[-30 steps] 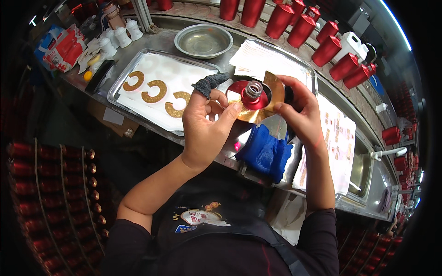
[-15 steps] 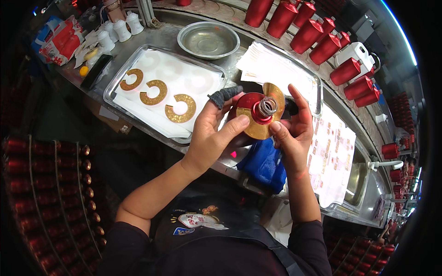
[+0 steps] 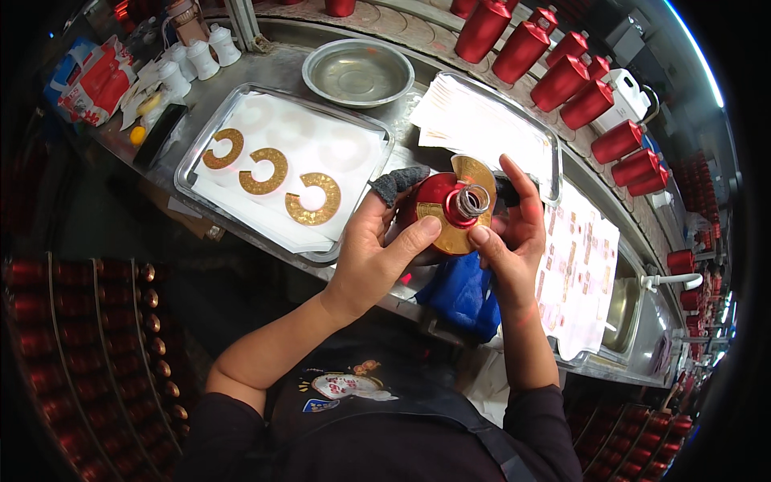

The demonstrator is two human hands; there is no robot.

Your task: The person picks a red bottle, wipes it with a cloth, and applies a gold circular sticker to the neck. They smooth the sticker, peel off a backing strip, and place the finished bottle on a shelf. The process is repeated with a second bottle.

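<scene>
Between my two hands is a red bottle (image 3: 434, 191) with a clear threaded glass neck, its mouth tilted up toward me. A gold C-shaped label (image 3: 479, 178) curves around the neck on the bottle's shoulder, its upper right end standing out past the bottle. My left hand (image 3: 385, 233) grips the bottle's left side, thumb pressed on the gold label; a dark wrap covers one finger. On the right, my right hand (image 3: 514, 233) has its thumb on the label beside the neck, index finger stretched upward. Its other fingers are partly hidden behind the bottle.
A metal tray (image 3: 186, 173) with white sheets and three gold C-shaped labels lies at left. Behind stand a metal basin (image 3: 357, 74) and another paper-filled tray (image 3: 554, 153). Red bottles (image 3: 520, 52) line the curved conveyor. A blue cloth (image 3: 462, 297) hangs at the bench edge; printed label sheets (image 3: 574, 273) lie right.
The bottle has turned and tilted slightly in my hands, its neck shifting a little right and down. Bottles on the conveyor sit further right, and the view has shifted a little.
</scene>
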